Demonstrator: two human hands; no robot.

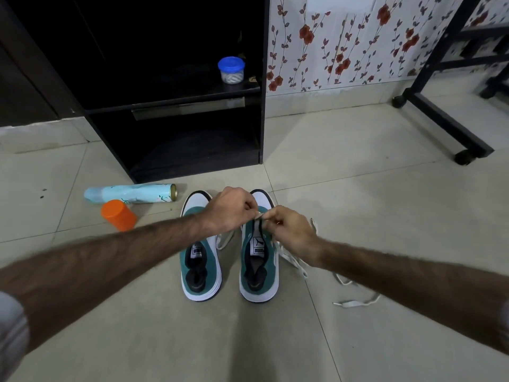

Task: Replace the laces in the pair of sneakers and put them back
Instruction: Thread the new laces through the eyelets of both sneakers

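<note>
Left sneaker [200,252] sits lower centre of frame on the floor [358,216], long axis running up-frame, toe away from me. My left hand [231,209] is just above it, fingers curled, pinching the white lace [292,260] end. Right sneaker [259,260] stands just beside, parallel. My right hand [292,230] pinches the same lace at the upper eyelets, touching the left. Lace slack trails lower right. Both hands equally near; next threading probably goes across the tongue.

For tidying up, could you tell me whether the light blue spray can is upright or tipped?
Tipped: the spray can lies on its side on the floor tiles.
</note>
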